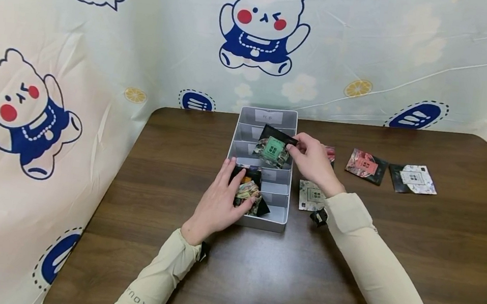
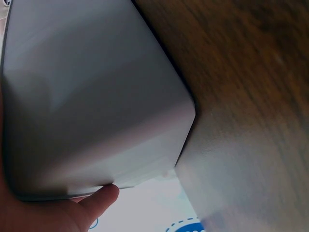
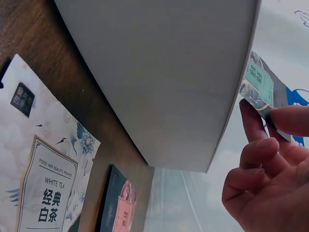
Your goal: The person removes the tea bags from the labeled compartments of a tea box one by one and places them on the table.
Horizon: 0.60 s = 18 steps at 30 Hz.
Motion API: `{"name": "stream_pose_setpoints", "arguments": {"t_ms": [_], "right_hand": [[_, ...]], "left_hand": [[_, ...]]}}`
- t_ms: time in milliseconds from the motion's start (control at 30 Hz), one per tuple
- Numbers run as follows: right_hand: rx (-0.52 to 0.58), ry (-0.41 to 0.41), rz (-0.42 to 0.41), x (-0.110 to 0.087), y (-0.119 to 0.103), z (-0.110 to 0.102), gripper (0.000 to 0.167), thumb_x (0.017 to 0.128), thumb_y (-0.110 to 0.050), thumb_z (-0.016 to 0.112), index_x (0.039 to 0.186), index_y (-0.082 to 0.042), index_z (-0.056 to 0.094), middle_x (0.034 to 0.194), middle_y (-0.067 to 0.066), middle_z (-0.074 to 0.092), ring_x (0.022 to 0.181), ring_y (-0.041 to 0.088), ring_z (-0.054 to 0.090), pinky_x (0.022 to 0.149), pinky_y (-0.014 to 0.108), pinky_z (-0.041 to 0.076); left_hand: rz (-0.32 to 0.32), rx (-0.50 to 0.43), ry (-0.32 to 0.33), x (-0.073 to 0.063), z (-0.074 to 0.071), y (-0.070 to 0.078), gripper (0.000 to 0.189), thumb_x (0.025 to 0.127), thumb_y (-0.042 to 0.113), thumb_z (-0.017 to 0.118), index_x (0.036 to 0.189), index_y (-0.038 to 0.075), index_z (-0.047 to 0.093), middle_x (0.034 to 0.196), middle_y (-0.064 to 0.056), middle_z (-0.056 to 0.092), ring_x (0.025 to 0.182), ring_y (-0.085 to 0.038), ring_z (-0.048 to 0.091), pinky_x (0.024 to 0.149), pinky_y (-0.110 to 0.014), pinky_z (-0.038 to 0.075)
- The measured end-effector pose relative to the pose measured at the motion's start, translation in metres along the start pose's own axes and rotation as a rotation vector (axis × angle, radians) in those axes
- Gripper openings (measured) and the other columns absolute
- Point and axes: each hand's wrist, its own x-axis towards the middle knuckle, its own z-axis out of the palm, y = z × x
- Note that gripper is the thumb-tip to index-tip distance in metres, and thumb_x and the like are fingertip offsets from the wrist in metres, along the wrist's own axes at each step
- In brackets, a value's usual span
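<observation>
A grey divided storage box (image 1: 277,225) stands on the table with several compartments in a row. My right hand (image 1: 315,162) pinches a black tea sachet with a green label (image 1: 273,148) by its right edge, above the middle compartments. In the right wrist view the same sachet (image 3: 263,84) shows over the box rim, between thumb and fingers. My left hand (image 1: 221,203) rests at the box's left rim with fingers extended, overlapping several sachets (image 1: 248,194) in the near compartments. A finger (image 2: 104,200) of it lies along the rim in the left wrist view.
Right of the box lie a pale white tea sachet (image 1: 310,196), a partly hidden red sachet (image 1: 330,154), a red and black sachet (image 1: 364,166) and a white and black one (image 1: 413,179). Paper labels mark the compartments. A printed cloth (image 1: 175,35) hangs behind the table.
</observation>
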Motion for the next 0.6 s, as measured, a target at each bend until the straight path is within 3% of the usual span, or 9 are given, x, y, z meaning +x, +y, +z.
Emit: {"name": "stream_pose_setpoints", "arguments": {"t_ms": [233, 433, 600], "right_hand": [[0.06, 0.045, 0.02, 0.0002, 0.0002, -0.0036, 0.022, 0.097, -0.014, 0.055, 0.113, -0.002, 0.062, 0.092, 0.019, 0.069, 0.068, 0.021, 0.05, 0.063, 0.03, 0.037], [0.069, 0.06, 0.029, -0.001, 0.0027, -0.0069, 0.022, 0.096, -0.013, 0.055, 0.114, -0.001, 0.061, 0.077, 0.012, 0.063, 0.057, 0.016, 0.042, 0.055, 0.027, 0.033], [0.108, 0.083, 0.047, -0.0024, 0.0057, -0.01, 0.02, 0.096, -0.012, 0.056, 0.112, -0.001, 0.062, 0.073, 0.007, 0.059, 0.057, 0.016, 0.043, 0.056, 0.028, 0.035]], "left_hand": [[-0.01, -0.006, -0.008, -0.0004, -0.0002, 0.0004, 0.071, 0.091, 0.052, 0.051, 0.144, 0.005, 0.044, 0.16, -0.018, 0.019, 0.151, -0.029, 0.011, 0.117, -0.047, 0.027], [-0.015, -0.006, -0.012, -0.0003, -0.0009, 0.001, 0.071, 0.091, 0.052, 0.051, 0.145, 0.006, 0.044, 0.16, -0.018, 0.018, 0.151, -0.028, 0.011, 0.117, -0.046, 0.027], [-0.012, -0.003, -0.013, -0.0005, -0.0008, 0.0007, 0.071, 0.091, 0.052, 0.051, 0.144, 0.005, 0.044, 0.16, -0.018, 0.018, 0.151, -0.029, 0.011, 0.117, -0.045, 0.026]]}}
